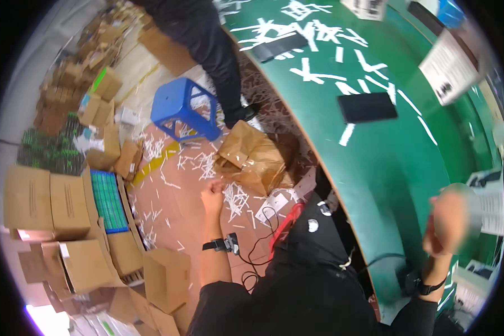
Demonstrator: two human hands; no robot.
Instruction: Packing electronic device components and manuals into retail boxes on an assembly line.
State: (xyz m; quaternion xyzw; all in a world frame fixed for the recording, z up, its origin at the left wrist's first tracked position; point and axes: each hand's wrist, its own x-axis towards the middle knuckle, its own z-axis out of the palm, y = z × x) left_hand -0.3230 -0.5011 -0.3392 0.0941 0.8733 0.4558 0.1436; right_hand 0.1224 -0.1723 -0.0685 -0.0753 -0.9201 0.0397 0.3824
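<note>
Out over the littered floor, my left hand [212,197] is held in a fist beside a crumpled brown paper bag [253,159]. Its curled fingers hide whatever they may hold. A black strap with a small device [223,245] circles that wrist. My right hand [446,223] is above the right part of the green table [375,196], largely smeared, so its fingers cannot be read. Close beside it is a white printed box [491,207]. Farther up the table lie a black phone-like slab [367,107] and a second dark slab [280,46] among white paper strips [313,73].
A blue plastic stool [182,106] stands on the floor near another person's dark-trousered leg [215,56]. Open cardboard boxes [89,263] crowd the left, around a blue-rimmed green tray [109,201]. Black cables [257,260] lie by my body. A white printed box [448,67] stands at far right.
</note>
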